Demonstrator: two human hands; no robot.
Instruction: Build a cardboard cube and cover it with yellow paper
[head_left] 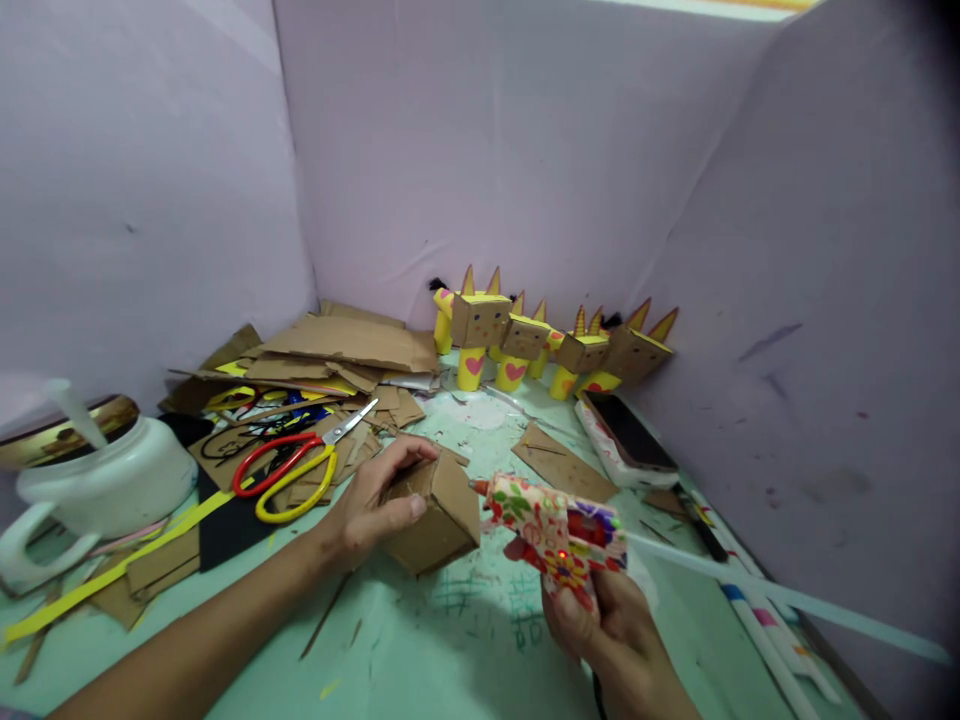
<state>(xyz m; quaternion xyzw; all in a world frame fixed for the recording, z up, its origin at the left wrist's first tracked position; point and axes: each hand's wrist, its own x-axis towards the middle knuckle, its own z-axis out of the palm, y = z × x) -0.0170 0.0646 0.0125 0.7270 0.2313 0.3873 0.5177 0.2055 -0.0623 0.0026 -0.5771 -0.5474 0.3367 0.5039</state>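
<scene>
My left hand [386, 505] is closed around a small brown cardboard box [439, 515], tilted just above the table, its thumb on the near side and fingers over the top. In my right hand [600, 620] is a hot glue gun [551, 530] with a bright floral cover and a small red light lit. The nozzle points left, close to the box's right edge; whether it touches I cannot tell. A long pale glue stick [787, 598] runs out of the gun's back toward the right.
Red-and-yellow scissors [300, 465] lie at left beside cardboard scraps [352, 345]. A white teapot-like pot [112, 475] stands far left. Several yellow cardboard animal figures [484, 325] line the back wall. A phone [628, 430] rests on a white box at right, with markers [772, 640] nearer.
</scene>
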